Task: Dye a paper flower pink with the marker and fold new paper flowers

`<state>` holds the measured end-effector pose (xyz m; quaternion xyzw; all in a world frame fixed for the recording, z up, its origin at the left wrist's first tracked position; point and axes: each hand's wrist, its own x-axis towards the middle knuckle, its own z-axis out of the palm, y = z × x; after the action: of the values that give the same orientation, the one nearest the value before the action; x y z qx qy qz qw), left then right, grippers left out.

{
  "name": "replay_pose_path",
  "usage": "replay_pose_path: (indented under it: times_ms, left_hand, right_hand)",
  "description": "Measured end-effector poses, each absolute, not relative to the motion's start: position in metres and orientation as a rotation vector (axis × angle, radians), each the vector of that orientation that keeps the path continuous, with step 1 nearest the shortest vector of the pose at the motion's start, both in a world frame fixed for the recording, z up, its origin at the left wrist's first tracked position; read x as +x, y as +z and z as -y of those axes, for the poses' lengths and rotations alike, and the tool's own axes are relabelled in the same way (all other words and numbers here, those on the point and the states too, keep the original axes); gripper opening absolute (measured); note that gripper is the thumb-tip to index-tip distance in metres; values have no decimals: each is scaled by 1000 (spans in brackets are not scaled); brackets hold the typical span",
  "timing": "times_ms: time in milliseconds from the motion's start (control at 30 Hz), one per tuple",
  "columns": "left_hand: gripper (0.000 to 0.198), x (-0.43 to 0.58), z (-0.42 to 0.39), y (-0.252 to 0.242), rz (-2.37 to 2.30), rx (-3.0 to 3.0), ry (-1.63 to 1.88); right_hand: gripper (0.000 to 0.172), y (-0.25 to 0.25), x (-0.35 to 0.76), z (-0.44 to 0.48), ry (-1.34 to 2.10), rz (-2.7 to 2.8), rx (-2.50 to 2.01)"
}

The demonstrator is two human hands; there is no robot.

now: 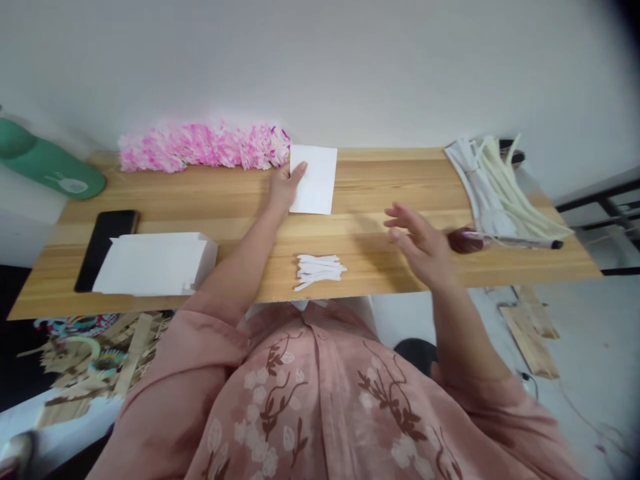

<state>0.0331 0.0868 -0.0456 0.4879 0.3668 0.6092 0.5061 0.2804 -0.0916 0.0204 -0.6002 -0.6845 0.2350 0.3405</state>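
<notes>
My left hand (284, 189) lies flat with its fingers stretched out on the left edge of a white paper stack (315, 179) at the back of the wooden desk (235, 207). My right hand (419, 244) hovers open above the desk, fingers spread, holding nothing, just left of a pink-capped marker pen (510, 239). A small pile of white strips (319, 270) rests near the front edge between my arms. A row of pink and white fringed paper flowers (205, 147) runs along the back, touching the paper stack's left side.
A white open box (155, 264) and a black phone (104, 248) sit at the left. A bundle of white and cream stems (495, 187) lies at the right end. A green object (45, 163) leans at the far left. Cardboard scraps lie on the floor.
</notes>
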Motion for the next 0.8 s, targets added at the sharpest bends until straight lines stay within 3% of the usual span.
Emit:
replay_pose_path:
  times_ms: [100,200,400,633,800]
  left_hand:
    - [44,33,-86,-44,-881,1172,1480]
    - [44,33,-86,-44,-906,1173,1483]
    - [42,33,-89,-46,-892,1191,1473]
    - [44,32,-90,-48,-907,1226,1474]
    - [42,32,-89,-47,-897,1227,1470]
  right_hand:
    - [57,13,255,73,671,1920,-1613]
    - [60,16,239,78,809,2148,-1382]
    - [76,6,207,107,700,2439,-1049]
    - [51,-20,190,110,453,2447,-1059]
    - [53,26,184,114,386,2408,-997]
